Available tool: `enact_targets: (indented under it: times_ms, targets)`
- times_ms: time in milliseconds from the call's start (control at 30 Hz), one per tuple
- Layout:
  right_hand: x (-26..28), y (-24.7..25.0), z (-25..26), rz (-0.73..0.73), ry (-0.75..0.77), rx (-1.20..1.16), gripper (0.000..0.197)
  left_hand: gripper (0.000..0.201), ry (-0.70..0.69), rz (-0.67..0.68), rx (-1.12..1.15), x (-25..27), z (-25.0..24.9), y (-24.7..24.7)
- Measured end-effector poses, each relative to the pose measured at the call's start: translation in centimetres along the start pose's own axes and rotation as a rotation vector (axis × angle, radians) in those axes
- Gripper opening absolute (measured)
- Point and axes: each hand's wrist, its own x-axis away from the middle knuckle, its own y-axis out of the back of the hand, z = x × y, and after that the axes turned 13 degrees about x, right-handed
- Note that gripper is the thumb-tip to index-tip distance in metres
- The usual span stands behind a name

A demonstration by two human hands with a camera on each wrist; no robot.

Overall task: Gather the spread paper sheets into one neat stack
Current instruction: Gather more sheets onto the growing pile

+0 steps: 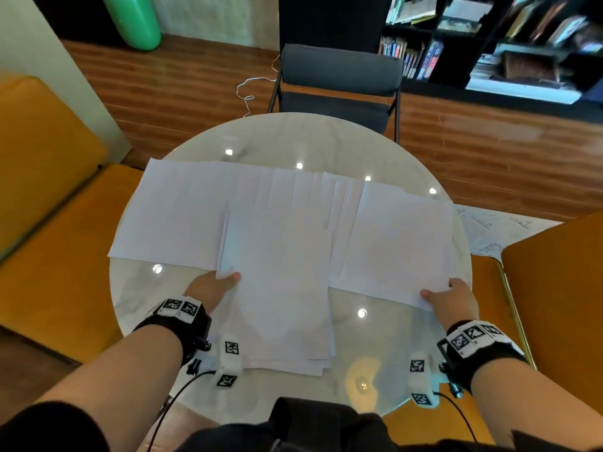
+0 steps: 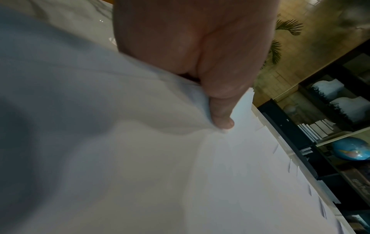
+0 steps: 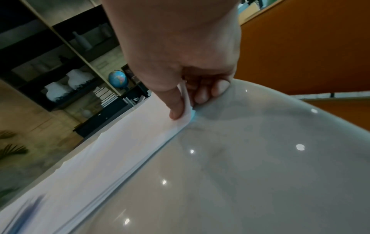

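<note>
The right hand (image 3: 180, 52) comes down from the top and holds the corner of the paper sheets (image 3: 112, 158). The thumb (image 3: 176, 109) presses on top of the corner, and the other fingers (image 3: 202, 95) are curled under it, against the table (image 3: 260, 166). The sheets lie in a fanned pile that runs from the hand to the lower left, with many thin edges showing along the side. The table is glossy grey and reflects small round lights. Behind stands a dark shelf (image 3: 60, 52) with a blue globe (image 3: 118, 78) and white vases. An orange surface (image 3: 310, 47) fills the upper right.
</note>
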Motion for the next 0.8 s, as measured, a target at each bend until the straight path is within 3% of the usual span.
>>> enact_targets:
  times_ms: [167,367,500,600,733,800]
  targets:
    - [0.9,0.1,0.2,-0.052,-0.019,-0.001,0.041,0.07,0.008,0.012,-0.001,-0.1,-0.3,0.3]
    - [2.2,1.0,0.5,-0.256,-0.081,-0.317,0.027,0.069,0.031,0.033,0.012,-0.2,-0.5,0.5]
    - [3.0,1.3,1.5,-0.21,-0.109,-0.53,0.024,0.066,0.052,0.073,0.024,-0.5,-0.8,0.7]
    - [3.9,1.3,2.3,-0.158,-0.076,-0.735,0.035,0.065,0.056,0.114,0.028,-0.6,-0.8,1.1]
    - [6.0,1.9,4.2,-0.073,-0.094,-0.644,0.039,0.068,0.071,0.153,0.042,-0.8,-0.8,1.6]
    - [7.0,1.4,4.6,0.026,-0.01,-0.757,0.04,0.07,0.075,0.171,0.027,-0.9,-1.0,1.6]
